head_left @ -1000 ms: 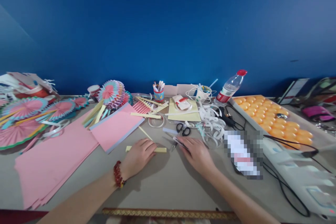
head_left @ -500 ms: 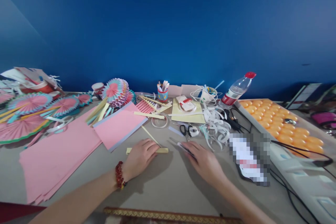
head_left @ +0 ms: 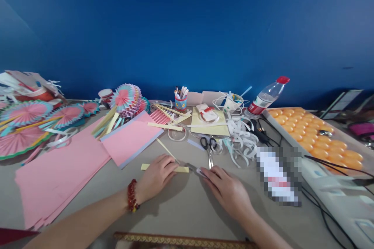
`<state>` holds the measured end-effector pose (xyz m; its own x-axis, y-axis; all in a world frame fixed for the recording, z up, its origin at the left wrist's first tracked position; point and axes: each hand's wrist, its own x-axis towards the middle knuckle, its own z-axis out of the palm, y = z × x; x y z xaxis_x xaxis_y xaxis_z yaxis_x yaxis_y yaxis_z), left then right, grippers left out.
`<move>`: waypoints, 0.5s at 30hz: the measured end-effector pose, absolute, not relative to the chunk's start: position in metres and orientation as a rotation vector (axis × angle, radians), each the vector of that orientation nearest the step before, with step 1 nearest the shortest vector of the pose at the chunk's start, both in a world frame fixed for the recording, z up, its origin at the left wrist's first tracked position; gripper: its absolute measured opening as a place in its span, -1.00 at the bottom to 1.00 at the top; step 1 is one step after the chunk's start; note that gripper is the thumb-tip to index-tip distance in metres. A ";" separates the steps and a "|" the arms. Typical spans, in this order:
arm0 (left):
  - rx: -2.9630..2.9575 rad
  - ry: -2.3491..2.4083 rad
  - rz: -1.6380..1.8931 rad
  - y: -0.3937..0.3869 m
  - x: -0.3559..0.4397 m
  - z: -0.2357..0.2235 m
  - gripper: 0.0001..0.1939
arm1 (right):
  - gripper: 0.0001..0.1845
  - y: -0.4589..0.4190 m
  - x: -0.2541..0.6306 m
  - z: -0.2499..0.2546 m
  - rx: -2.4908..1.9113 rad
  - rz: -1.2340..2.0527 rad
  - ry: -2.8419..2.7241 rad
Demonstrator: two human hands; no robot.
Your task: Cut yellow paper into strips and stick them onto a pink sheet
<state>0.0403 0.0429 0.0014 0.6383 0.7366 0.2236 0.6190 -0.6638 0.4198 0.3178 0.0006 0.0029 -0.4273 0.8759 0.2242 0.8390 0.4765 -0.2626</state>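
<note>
My left hand (head_left: 159, 175) presses a narrow pale-yellow paper strip (head_left: 183, 169) flat against the table, its fingers curled over the middle. My right hand (head_left: 226, 187) is closed round a craft knife (head_left: 201, 171), most of whose handle is hidden in the palm. The thin blade points left and meets the right end of the strip. Whether it cuts in, I cannot tell. A thinner yellow strip (head_left: 167, 149) lies slanted just behind my left hand. Black-handled scissors (head_left: 209, 151) rest beyond my right hand, blades toward me.
Pink paper sheets (head_left: 62, 177) and folded paper fans (head_left: 68, 116) cover the left side. Curled white strips (head_left: 241, 140), a tilted water bottle (head_left: 265, 99), a blurred-out phone (head_left: 276, 179) and a tray of orange domes (head_left: 312, 136) are on the right. A pen cup (head_left: 180, 103) stands at the back.
The knife in my right hand has shifted left, bringing its blade to the strip's end. My left hand stays on the strip. The view has shifted slightly.
</note>
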 end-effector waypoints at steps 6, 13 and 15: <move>2.493 1.073 0.591 0.044 0.039 -0.002 -0.82 | -0.66 0.000 0.318 0.004 -1.430 0.160 -2.404; 2.460 1.067 0.578 0.043 0.038 -0.002 -0.83 | -0.65 0.000 0.319 0.005 -1.448 0.234 -2.392; 2.457 1.058 0.570 0.044 0.037 -0.002 -0.83 | -0.65 0.000 0.319 0.004 -1.462 0.234 -2.385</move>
<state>0.0373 0.0439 -0.0017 0.6295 0.7492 0.2061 0.5845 -0.6313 0.5097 0.3193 0.0003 0.0038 -0.4173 0.8878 0.1941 0.8332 0.4590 -0.3083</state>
